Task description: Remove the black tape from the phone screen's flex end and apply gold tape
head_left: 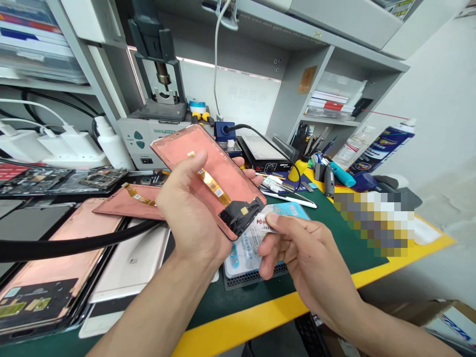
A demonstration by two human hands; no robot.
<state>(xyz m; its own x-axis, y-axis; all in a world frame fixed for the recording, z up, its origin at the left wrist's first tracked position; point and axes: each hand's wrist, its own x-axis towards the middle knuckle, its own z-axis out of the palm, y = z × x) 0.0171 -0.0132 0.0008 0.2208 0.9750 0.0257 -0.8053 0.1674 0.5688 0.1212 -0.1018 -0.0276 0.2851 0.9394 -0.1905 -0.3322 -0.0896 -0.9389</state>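
- Left of the left grip, on the worktop, lie two more copper-backed display panels, so I count three panels with the held one. The nearer panel has one gold flex ribbon. A single thick black cable passes near the left grip; if it is pulled, it could drag these panels.
- The left grip is closed around one copper-backed display panel and holds it in the air. Its thumb lies at the end of the gold ribbon. Too much pressing there could crease or tear this ribbon.
- Between the two grips, the panel's black-covered lower corner is very near one printed card. The card's edge could maybe scratch it.
- The right grip is almost closed and pinches that card between thumb and fingers.
- Right of the right grip stands one blue-and-white spray can.
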